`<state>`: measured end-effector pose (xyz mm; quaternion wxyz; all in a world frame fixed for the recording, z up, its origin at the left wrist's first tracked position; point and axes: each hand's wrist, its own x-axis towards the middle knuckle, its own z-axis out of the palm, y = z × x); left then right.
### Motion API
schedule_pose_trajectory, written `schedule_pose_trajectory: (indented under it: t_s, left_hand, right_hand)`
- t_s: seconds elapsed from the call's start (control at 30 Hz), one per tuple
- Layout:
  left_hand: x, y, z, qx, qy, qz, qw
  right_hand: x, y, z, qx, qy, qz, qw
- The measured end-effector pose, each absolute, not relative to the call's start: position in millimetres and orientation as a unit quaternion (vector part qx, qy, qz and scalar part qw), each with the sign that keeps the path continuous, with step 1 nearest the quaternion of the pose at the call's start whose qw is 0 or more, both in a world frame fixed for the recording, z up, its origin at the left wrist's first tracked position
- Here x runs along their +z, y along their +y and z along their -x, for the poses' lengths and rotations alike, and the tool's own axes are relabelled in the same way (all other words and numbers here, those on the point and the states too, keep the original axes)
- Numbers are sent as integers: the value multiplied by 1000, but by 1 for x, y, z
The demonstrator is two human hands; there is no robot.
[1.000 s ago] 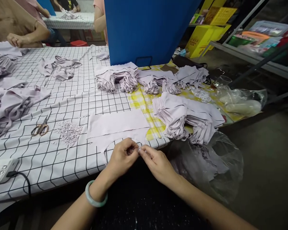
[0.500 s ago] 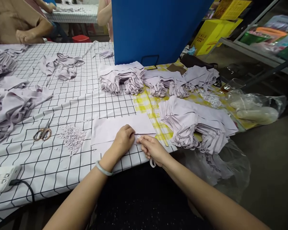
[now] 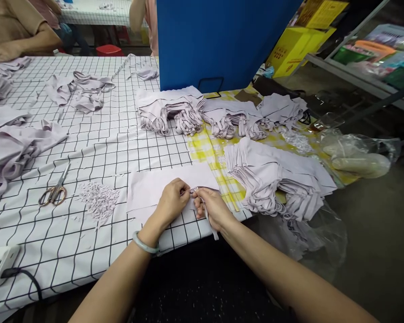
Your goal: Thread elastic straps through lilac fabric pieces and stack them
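A pale lilac fabric piece [image 3: 148, 188] lies flat at the table's front edge, under both hands. My left hand [image 3: 174, 197] is closed, its thumb and fingertips pinching the edge of this cloth. Right beside it, my right hand [image 3: 210, 205] pinches a narrow fabric strap [image 3: 209, 220], whose loose end hangs below the palm. A small white bit shows at the right fingertips, too small to name. The fingertips of both hands almost meet. Left of the cloth are a heap of tiny pale bits [image 3: 99, 202] and scissors [image 3: 55, 192] with copper-coloured handles.
Stacks of strapped lilac pieces [image 3: 279, 175] lie to the right, with more [image 3: 170, 107] before a blue upright board [image 3: 218, 40]. Loose cloth [image 3: 16, 152] is piled at left. A white power strip [image 3: 0, 267] sits front left. Another person's hand [image 3: 5, 51] rests across the table.
My right hand has turned slightly, and the strap now hangs longer beneath it. The cloth edge between my hands is lifted a little. The view has shifted slightly; the person opposite has moved their arm left.
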<state>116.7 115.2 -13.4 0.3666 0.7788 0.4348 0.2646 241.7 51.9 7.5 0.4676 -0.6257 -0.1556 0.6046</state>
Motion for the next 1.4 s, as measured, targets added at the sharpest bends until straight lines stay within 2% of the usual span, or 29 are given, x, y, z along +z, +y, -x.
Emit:
schedule_pose_trajectory:
  t_s: [0.33, 0.6, 0.7, 0.77, 0.9, 1.0, 1.1, 1.27, 1.33, 1.4]
  left_hand:
    - [-12, 112, -119, 273, 446, -766, 373]
    - [-12, 111, -119, 274, 468, -748, 383]
    - [-6, 117, -113, 240, 426, -779, 393]
    - [-2, 124, -110, 225, 364, -823, 374]
    - [-2, 138, -116, 174, 285, -910, 245]
    - [-11, 141, -126, 78, 273, -944, 170]
    - [-21, 137, -132, 38, 283, -951, 122]
    - [-23, 138, -136, 24, 292, -948, 127]
    - [-16, 144, -134, 17, 295, -940, 172]
    - [-4, 147, -121, 52, 310, -921, 232]
  right_hand:
    - [2, 53, -237, 592, -193, 639, 452]
    - [15, 59, -247, 661, -173, 613, 397]
    - [20, 48, -254, 679, -172, 592, 398]
    - [23, 31, -257, 651, -205, 604, 412]
    - [30, -14, -260, 519, -339, 657, 429]
    - [29, -50, -261, 452, -419, 685, 389]
    - [17, -78, -265, 425, -456, 702, 345]
    - [-22, -99, -274, 414, -483, 674, 375]
    - [-30, -104, -278, 346, -498, 683, 408]
    - [-28, -103, -282, 214, -527, 702, 428]
